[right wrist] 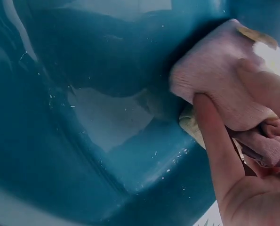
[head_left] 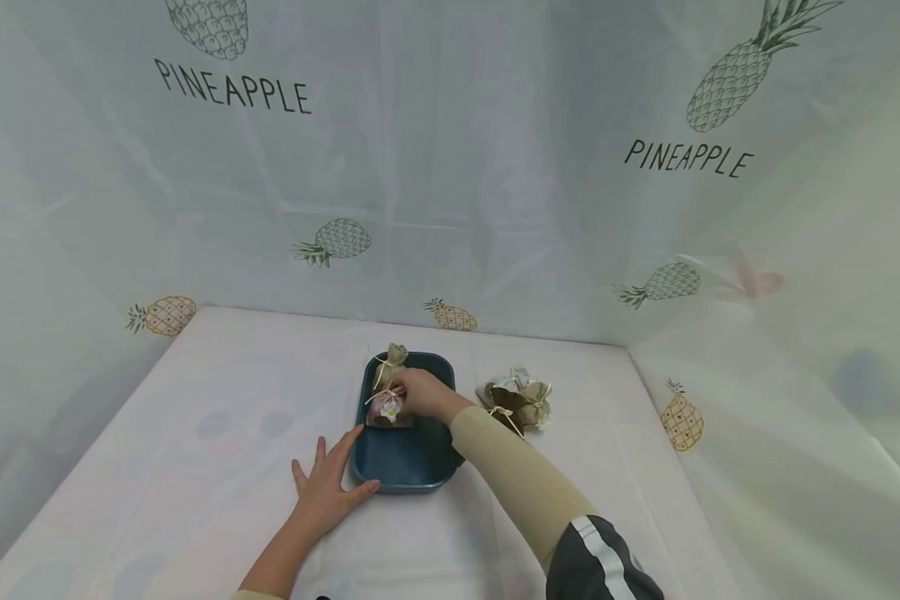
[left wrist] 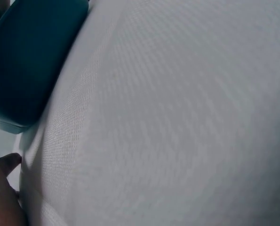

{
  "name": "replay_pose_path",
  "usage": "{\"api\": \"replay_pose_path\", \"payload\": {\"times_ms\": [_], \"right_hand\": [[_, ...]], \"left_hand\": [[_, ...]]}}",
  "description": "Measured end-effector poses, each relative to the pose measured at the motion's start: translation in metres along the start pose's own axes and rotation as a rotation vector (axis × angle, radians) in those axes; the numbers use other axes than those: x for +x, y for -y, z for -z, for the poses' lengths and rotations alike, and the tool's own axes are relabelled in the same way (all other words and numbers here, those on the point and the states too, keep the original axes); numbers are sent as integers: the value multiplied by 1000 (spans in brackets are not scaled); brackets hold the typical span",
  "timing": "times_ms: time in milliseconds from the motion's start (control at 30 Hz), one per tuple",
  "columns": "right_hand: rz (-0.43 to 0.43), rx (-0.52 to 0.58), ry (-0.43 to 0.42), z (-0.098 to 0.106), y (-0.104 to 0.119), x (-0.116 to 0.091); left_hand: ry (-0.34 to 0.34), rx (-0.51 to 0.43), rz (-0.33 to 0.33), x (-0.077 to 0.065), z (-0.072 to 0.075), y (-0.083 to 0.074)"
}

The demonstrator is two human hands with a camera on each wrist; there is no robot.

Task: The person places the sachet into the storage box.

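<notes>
On the left we see the left hand [head_left: 328, 487] lying flat on the white tabletop [head_left: 217, 467], fingers straight and spread, its thumb and forefinger touching the near left corner of the dark blue tray [head_left: 408, 471]. It grips nothing. In the left wrist view we see only that tray [left wrist: 22, 70] at the upper left, the cloth-covered tabletop [left wrist: 177, 122] filling the rest, and a sliver of the hand at the lower left edge.

Moving right, the tray sits near the middle of the tabletop. Inside it, at its far left part, lies a pink pouch [head_left: 387, 410] with a white flower and a cream tie. Our right hand [head_left: 418, 392] reaches over the tray and its curled fingers grasp that pouch. The right wrist view shows the fingers [right wrist: 220, 155] wrapped round the pink pouch [right wrist: 215, 84] just above the glossy tray floor [right wrist: 83, 117].

A tan pouch [head_left: 392, 363] leans on the tray's far left rim.

Further right, just beside the tray, a small heap of tan and pale pouches [head_left: 519, 398] rests on the tabletop. Behind everything hangs a pineapple-print curtain [head_left: 450, 167].
</notes>
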State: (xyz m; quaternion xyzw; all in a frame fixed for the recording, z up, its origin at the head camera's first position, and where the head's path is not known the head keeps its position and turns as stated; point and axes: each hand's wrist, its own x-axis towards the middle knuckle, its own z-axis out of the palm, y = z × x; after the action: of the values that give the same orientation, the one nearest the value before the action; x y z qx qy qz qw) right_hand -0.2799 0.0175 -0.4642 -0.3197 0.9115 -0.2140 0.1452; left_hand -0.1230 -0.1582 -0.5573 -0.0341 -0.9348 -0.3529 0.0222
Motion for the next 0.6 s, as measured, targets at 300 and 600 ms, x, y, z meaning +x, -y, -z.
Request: {"api": "replay_pose_path", "payload": {"times_ms": [300,600], "right_hand": [[4,2,42,6,-2,-4],[-13,77,18,21,-6,-22]], "left_hand": [[-18,-5,-20,1,-3,2],[-34,-3,-30,0,-5,4]]}}
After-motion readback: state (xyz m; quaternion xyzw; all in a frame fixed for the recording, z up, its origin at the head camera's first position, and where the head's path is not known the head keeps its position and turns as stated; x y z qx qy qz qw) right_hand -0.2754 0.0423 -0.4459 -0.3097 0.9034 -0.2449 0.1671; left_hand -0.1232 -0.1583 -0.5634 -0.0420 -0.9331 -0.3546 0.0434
